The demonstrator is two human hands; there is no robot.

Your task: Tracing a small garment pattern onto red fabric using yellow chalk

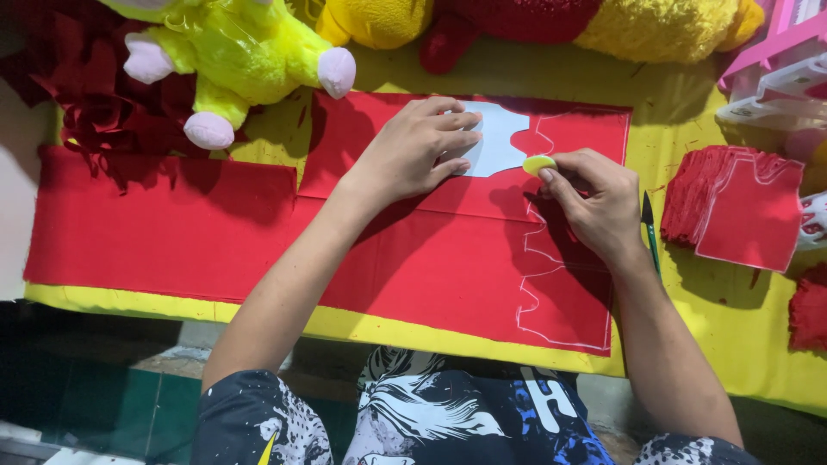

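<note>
Two hands on red fabric: left hand flat on white template, right hand pinching yellow chalk.

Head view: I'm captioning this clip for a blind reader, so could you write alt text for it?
A person's left hand presses a pale paper template flat on red fabric while the right hand holds a yellow-green chalk disc at the template's edge. White traced outlines mark the cloth; a stack of cut red pieces and plush toys lie nearby.

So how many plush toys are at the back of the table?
3: a neon yellow-green plush toy back left, a yellow one at centre, a red-and-yellow one right. All cropped; more may be hidden.
</note>
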